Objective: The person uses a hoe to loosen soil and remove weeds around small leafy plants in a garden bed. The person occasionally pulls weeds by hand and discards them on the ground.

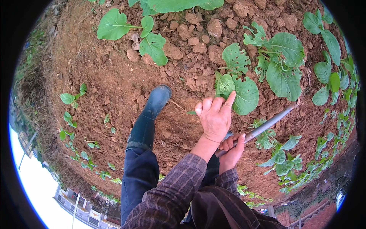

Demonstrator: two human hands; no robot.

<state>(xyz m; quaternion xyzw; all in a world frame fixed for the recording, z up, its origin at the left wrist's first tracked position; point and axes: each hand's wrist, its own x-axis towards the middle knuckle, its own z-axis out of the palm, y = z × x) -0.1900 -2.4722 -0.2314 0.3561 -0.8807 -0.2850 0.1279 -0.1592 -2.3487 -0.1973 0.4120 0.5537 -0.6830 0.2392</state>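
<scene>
My left hand (215,118) is over the soil with its index finger stretched out against a leafy green plant (246,97) whose leaves are full of holes. The other fingers are curled in, and what they hold, if anything, is hidden. A small green sliver (191,112) shows beside them. Lower and to the right, my right hand (233,152) is wrapped round a long grey handle (272,121). The handle slants up to the right, its far end near the soil below another holed plant (284,65); no tool head can be made out.
My left boot (158,101) stands on the brown soil (103,72), left of my hands. Clods (214,28) lie at the top. More leafy plants (284,160) grow on the right, and small seedlings (72,98) on the left. Dry grass (36,84) borders the plot.
</scene>
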